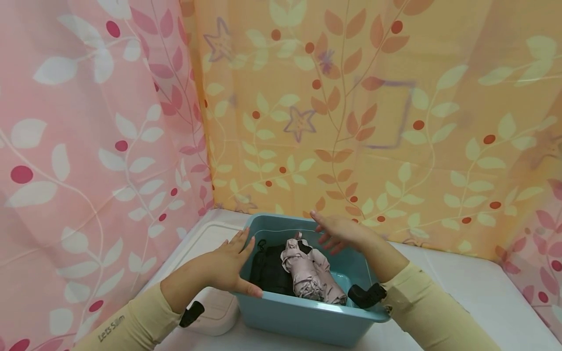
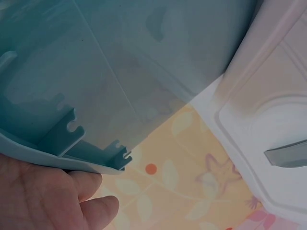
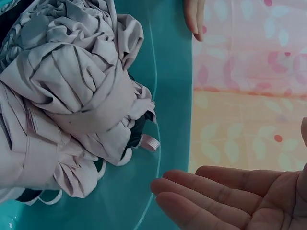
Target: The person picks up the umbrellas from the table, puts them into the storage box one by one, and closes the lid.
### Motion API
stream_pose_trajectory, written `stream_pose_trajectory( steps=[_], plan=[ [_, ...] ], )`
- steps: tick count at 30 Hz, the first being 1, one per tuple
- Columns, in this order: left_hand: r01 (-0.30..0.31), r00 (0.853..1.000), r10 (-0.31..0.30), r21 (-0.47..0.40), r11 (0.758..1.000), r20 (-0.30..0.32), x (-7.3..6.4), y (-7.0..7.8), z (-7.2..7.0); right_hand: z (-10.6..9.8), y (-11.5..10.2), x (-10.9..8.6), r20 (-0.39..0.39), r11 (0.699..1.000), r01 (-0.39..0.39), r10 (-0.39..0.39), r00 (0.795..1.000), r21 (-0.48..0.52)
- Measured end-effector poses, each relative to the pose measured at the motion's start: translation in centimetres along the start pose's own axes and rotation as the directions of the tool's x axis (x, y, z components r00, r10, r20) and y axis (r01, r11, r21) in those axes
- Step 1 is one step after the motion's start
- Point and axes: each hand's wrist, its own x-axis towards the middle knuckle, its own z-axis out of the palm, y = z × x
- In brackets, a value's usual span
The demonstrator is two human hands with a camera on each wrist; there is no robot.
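A blue plastic bin stands in front of me. Inside lie folded pale pink umbrellas, side by side, with black folded umbrellas to their left. At the bin's left rim rests my left hand, fingers spread and thumb over the front edge. My right hand hovers over the back right part of the bin, its fingers extended and holding nothing. In the right wrist view the pink umbrellas show gathered fabric and closing straps, beside the straight fingers.
A white lid with a grey clip lies left of the bin on the white table. Behind hangs a yellow leaf-patterned curtain, with a pink curtain at the left. Each wrist wears a black camera.
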Motion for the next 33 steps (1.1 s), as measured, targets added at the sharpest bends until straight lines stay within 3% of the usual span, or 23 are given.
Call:
stream_pose_trajectory(
  steps=[14, 25, 33],
  plan=[
    [0.002, 1.000, -0.002, 0.001, 1.000, 0.002, 0.0, 0.0, 0.0, -1.9, 0.8, -0.8, -0.029, 0.999, 0.010, -0.012, 1.000, -0.053],
    [-0.005, 1.000, 0.005, 0.009, 1.000, -0.001, 0.0, 0.0, 0.1, -3.9, 0.6, -3.5, -0.067, 0.991, 0.084, -0.091, 0.994, -0.105],
    [-0.002, 1.000, 0.002, 0.011, 1.000, -0.005, 0.0, -0.1, 0.1, -5.5, 2.3, -5.5, -0.112, 0.983, 0.089, -0.108, 0.988, -0.161]
  ],
)
